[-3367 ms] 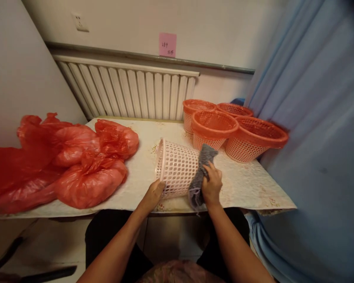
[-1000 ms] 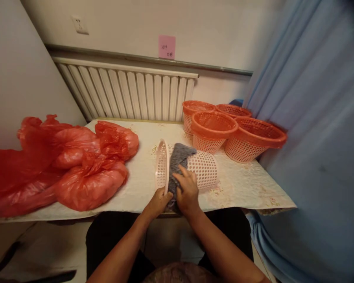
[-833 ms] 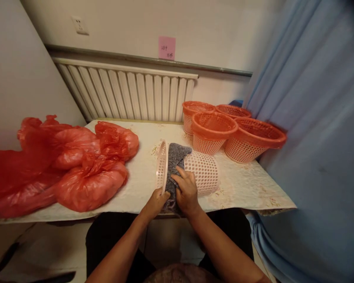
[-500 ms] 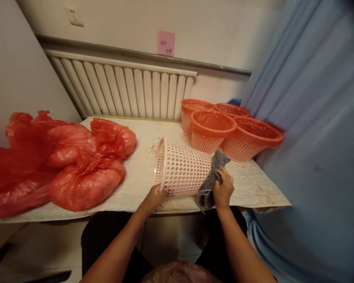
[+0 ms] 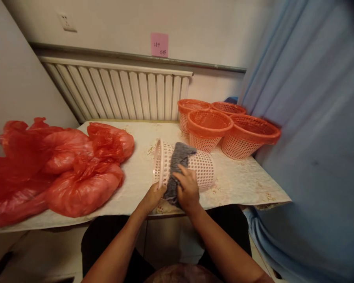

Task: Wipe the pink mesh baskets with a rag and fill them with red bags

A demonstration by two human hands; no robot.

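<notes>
A pale pink perforated basket (image 5: 205, 169) lies on its side on the table, its open rim facing left. My left hand (image 5: 153, 198) grips the lower part of that rim, thumb on the outside. A grey cloth (image 5: 179, 157) is draped across the basket's side near the rim, and my right hand (image 5: 188, 188) presses and holds it there with bent fingers. Behind the basket, to the right, stand several upright baskets lined with red bags, the nearest lined basket (image 5: 205, 139) close to the lying one.
Filled red plastic bags (image 5: 82, 188) are heaped on the left of the cloth-covered table (image 5: 138, 173). A radiator (image 5: 120, 92) runs along the wall behind. At the right hangs a blue curtain (image 5: 318, 137). A pink note (image 5: 159, 44) is on the wall.
My right hand has moved left with the grey cloth, from the basket's base end to near its rim. My left hand still grips the rim. The view has shifted slightly.
</notes>
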